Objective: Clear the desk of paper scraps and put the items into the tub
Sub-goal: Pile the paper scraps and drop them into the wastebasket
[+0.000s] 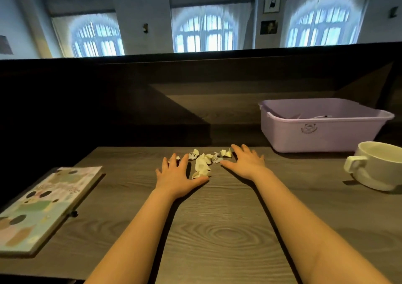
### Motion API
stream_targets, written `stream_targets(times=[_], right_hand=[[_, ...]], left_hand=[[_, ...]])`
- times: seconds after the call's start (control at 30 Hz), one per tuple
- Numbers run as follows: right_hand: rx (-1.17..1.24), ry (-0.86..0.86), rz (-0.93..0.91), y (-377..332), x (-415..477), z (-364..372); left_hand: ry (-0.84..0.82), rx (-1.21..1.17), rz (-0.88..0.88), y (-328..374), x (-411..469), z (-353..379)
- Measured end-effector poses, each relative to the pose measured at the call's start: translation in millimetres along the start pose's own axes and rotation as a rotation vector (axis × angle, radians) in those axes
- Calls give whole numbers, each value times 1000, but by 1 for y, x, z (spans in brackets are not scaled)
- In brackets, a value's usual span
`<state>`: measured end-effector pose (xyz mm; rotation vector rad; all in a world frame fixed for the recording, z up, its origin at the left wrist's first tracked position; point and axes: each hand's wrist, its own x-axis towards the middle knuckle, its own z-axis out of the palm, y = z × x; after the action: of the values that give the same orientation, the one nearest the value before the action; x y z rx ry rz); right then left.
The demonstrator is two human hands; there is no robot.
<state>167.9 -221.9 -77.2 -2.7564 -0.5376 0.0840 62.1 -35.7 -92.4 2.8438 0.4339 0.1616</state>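
Note:
Several white crumpled paper scraps [203,163] lie in a small heap near the far edge of the wooden desk [217,229]. My left hand [177,176] rests flat on the desk just left of the heap, fingers spread, with one scrap peeking out beside its fingers. My right hand [245,163] lies flat just right of the heap, fingers apart, its fingertips beside the rightmost scraps. Neither hand holds anything. A lilac plastic tub [322,129] stands at the back right, with a few pale items inside, partly hidden by its wall.
A pastel-patterned notebook [41,207] lies at the desk's left edge. A white mug [378,166] with its handle turned left stands at the right edge, in front of the tub. A dark raised ledge runs behind the desk.

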Motion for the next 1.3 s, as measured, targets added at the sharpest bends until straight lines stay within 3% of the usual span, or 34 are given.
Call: stream_targets(times=[0.13,0.3,0.53,0.77,0.93,1.0,1.17,1.3], right_hand=[[169,-10,-100,-14,16,7],[162,2,-195,-30,19,17],[458,220,-69,-28,16,17],[778,252,32,-21,14,10],[1014,282,178,-24,14,-3],[1117,291,190,-24,11,-8],[1063,384,59,-19,9,-6],[1016,386,7,-28,11,-7]], left_hand=[[-5,38,40,-3,5,2],[92,-18,98,-3,3,1],[173,-185,248,-2,3,-2],[267,-417,152,5,-1,-5],[26,-170,208,26,7,-5],[25,-58,176,36,14,-2],[154,54,96,46,20,13],[75,58,149,44,19,8]])
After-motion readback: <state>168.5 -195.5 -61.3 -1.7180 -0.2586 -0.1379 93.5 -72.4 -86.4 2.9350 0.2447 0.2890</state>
